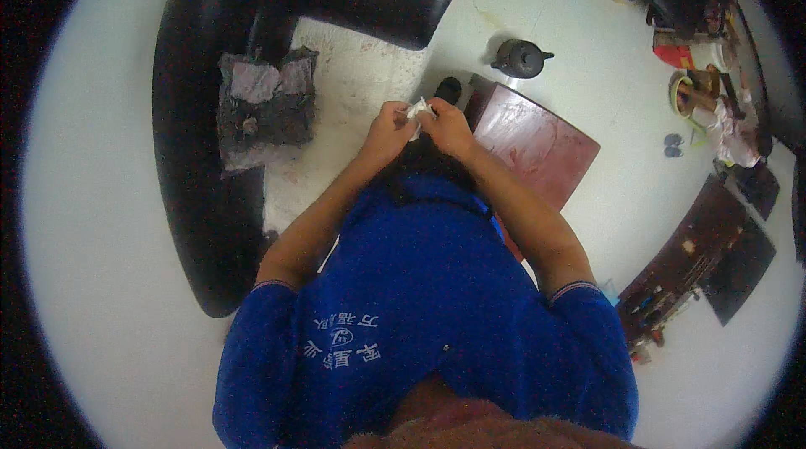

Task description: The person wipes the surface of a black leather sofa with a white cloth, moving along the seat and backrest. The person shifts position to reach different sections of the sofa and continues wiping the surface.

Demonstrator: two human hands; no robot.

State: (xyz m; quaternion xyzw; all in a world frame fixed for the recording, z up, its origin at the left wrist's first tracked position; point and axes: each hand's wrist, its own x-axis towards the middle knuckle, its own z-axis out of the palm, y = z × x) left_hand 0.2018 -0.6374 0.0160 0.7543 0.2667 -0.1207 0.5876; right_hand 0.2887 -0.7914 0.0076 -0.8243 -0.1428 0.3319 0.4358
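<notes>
In the head view both hands meet at the upper middle, in front of my body. My left hand (393,129) pinches a small crumpled white thing (417,110), perhaps tissue or cloth, from its left side. From the other side my right hand (448,127) grips the same white thing, fingers bent close to the left ones. A part of it hangs down between the hands. Its exact kind is too blurred to tell. Just right of the hands stands a glossy red-brown table or stool (535,140).
A black sofa (208,134) curves along the left and top, with a dark, pinkish patterned cloth (267,112) over its inner side. Beyond the red-brown top is a dark lidded pot (524,59). Slippers (673,145) lie on the floor at right, near a cluttered dark cabinet (686,247).
</notes>
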